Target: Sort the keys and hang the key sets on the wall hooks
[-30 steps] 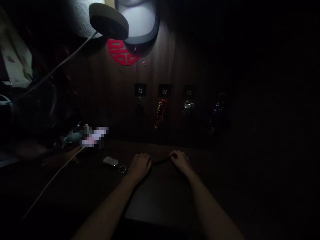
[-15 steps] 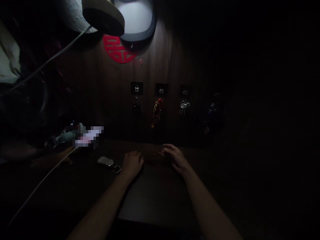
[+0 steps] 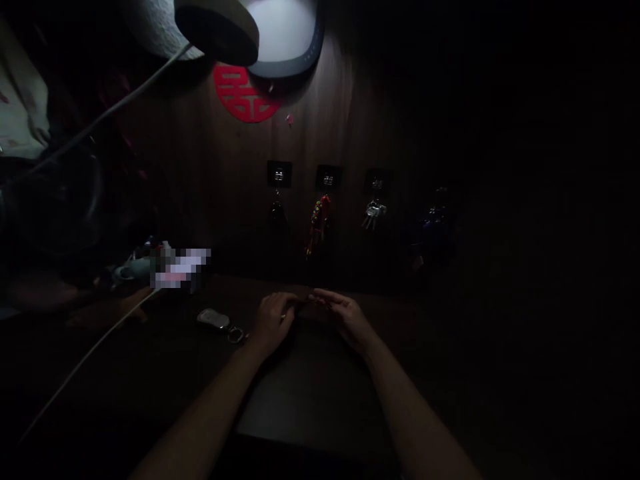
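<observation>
The scene is very dark. My left hand point(image 3: 273, 320) and my right hand point(image 3: 340, 315) meet fingertip to fingertip over a dark wooden tabletop point(image 3: 310, 393). Something thin and dark seems pinched between them, but I cannot make out what it is. A silver key fob point(image 3: 214, 319) with a ring lies on the table just left of my left hand.
On the wood wall hang several key bunches on black hooks: a dark one point(image 3: 278, 212), a red beaded one point(image 3: 319, 223), a silver one point(image 3: 374, 213). A lamp head point(image 3: 217, 30) and its cable point(image 3: 100, 120) hang upper left. Clutter point(image 3: 150, 267) lies at the left.
My hands were apart with fingers curled on the table; they have moved toward each other and lifted slightly, fingertips now meeting.
</observation>
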Available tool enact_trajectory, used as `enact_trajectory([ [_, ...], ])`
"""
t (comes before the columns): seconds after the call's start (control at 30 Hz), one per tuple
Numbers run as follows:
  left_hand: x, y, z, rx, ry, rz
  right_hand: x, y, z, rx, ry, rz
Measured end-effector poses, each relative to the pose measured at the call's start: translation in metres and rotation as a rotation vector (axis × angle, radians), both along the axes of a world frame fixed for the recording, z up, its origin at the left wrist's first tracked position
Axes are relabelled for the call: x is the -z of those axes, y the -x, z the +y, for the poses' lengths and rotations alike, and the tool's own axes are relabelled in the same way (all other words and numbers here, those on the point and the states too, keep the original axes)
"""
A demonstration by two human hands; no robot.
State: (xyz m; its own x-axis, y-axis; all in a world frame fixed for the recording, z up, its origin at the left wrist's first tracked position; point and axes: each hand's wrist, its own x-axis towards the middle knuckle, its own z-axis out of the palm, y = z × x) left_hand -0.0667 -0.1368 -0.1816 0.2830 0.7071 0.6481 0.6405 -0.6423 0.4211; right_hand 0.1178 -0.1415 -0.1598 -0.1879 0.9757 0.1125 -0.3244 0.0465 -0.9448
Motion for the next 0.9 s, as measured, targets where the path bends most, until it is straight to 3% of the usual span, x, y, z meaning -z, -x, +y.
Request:
enact_trajectory([
  [0.13, 0.0, -0.004, -0.002, 0.071, -0.064, -0.02, 0.009, 0.006, 0.005, -0.025, -0.055, -0.06],
  [0.4, 0.003, -0.002, 0.0, 0.053, -0.101, -0.024, 0.016, 0.015, 0.002, -0.068, -0.168, -0.25],
  [0.63, 0.001, 0.001, 0.002, -0.069, -0.113, -0.028, 0.016, 0.014, 0.002, -0.092, -0.203, -0.35],
  [0.8, -0.003, 0.005, 0.003, -0.137, -0.083, -0.15, 0.019, 0.01, 0.01, 0.051, -0.179, -0.407],
  [0.9, -0.009, 0.006, 0.003, -0.155, -0.022, -0.244, 0.027, 0.001, 0.02, 0.244, -0.2, -0.539],
])
